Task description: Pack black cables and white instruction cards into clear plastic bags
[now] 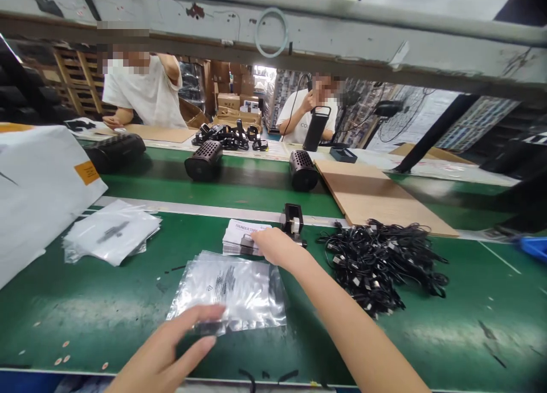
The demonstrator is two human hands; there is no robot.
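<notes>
My left hand (171, 347) rests at the near edge of a stack of clear plastic bags (233, 287), thumb and fingers pinching a bag's black bottom strip. My right hand (273, 246) reaches forward onto a stack of white printed leaflets (241, 235), fingers curled over the top leaflet. A small black tape dispenser (292, 219) stands just behind the leaflets. A heap of black cables (380, 262) lies to the right of my right arm.
Another pile of bagged items (111, 230) lies left, beside a large white sack (38, 188). Black perforated cylinders (204, 160) sit on the far conveyor belt near a cardboard sheet (376, 196). Two people work across the line. A blue bin (534, 248) is at far right.
</notes>
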